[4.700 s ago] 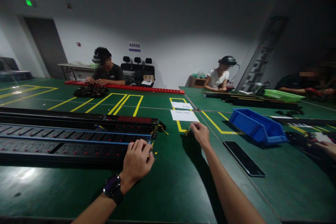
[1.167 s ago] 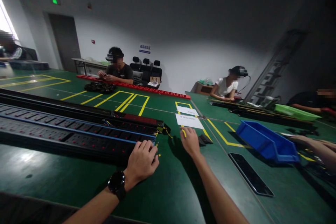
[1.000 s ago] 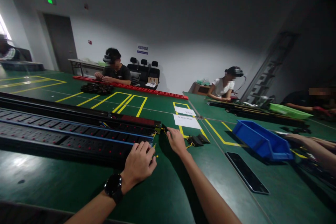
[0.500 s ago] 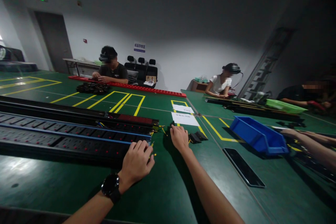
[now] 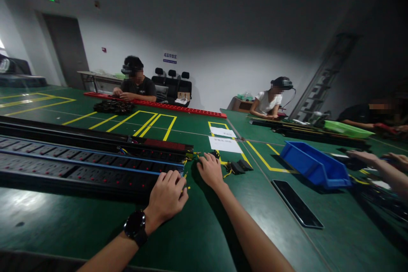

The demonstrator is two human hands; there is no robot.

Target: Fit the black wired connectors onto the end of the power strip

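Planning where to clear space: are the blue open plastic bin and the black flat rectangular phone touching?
Apart. The head view shows green tabletop between the blue bin's lower edge and the black phone.

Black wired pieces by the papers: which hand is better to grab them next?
Probably the right hand: it's nearer the black wired pieces. The left hand is farther away, at the black socket strips.

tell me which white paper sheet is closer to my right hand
The larger-looking sheet, just beyond your right hand; the smaller-looking sheet lies farther out, behind it.
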